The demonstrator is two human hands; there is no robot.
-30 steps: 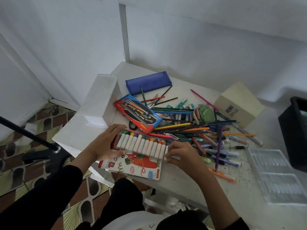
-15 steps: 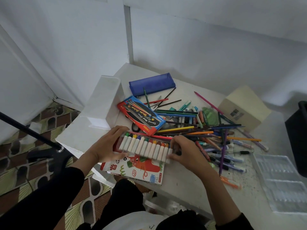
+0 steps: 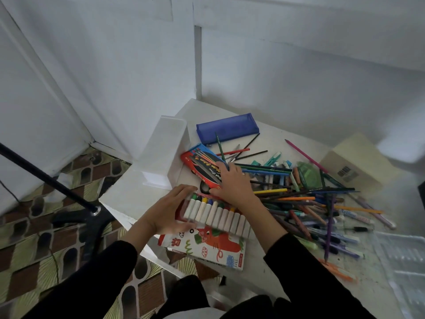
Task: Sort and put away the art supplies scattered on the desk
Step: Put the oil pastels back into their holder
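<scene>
The right hand (image 3: 230, 183) has left the right end of the marker set (image 3: 218, 215), where it was half a second ago, and now lies over the red-and-blue pencil box (image 3: 202, 164) just behind it. Its fingers are spread across the lid and the thumb sits at the box's near corner; we cannot tell whether they have closed on it. The left hand (image 3: 167, 210) has stayed put. It brackets the set's left end, with fairly straight fingers along the far side and the thumb on the near side.

We take this to mean the markers are lined up and the box comes next, perhaps to be cleared out of the way.

The marker set is a tight row of white barrels with coloured caps. It lies slantwise on a picture-covered box (image 3: 207, 247) at the near edge of the desk (image 3: 259, 270), towards its left corner. The loose pencils and pens (image 3: 299, 199) are heaped over the middle, unsorted. A blue pouch (image 3: 227, 128) lies at the far edge
</scene>
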